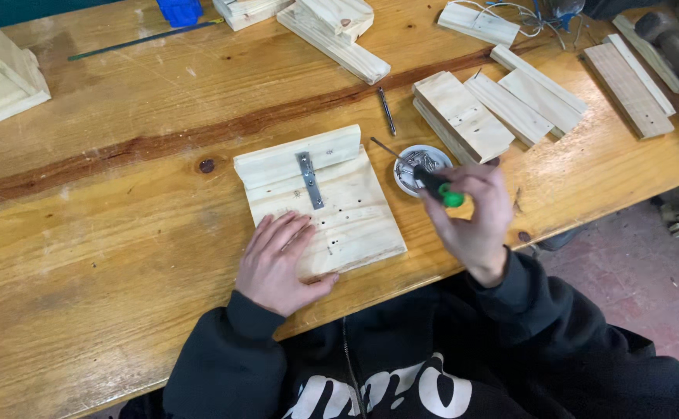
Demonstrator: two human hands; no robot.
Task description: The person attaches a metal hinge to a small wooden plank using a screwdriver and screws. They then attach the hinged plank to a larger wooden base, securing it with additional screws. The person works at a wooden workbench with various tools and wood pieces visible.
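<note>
My left hand (277, 262) lies flat, fingers spread, on the near left part of a pale wooden board (339, 213). A narrower strip of wood (277, 159) lies along the board's far edge, joined to it by a small grey metal plate (308, 180). My right hand (473, 216) is closed around a screwdriver (433, 183) with a black and green handle. Its thin shaft points up and left, over a small round white dish (417, 167) of screws.
Several cut wood pieces (502, 109) lie to the right of the dish, more (339, 35) at the back. A dark bit (387, 112) lies beyond the dish. A hammer (673, 43) rests at the far right. A wooden box (2, 74) stands far left. The table edge (588, 213) runs close on the right.
</note>
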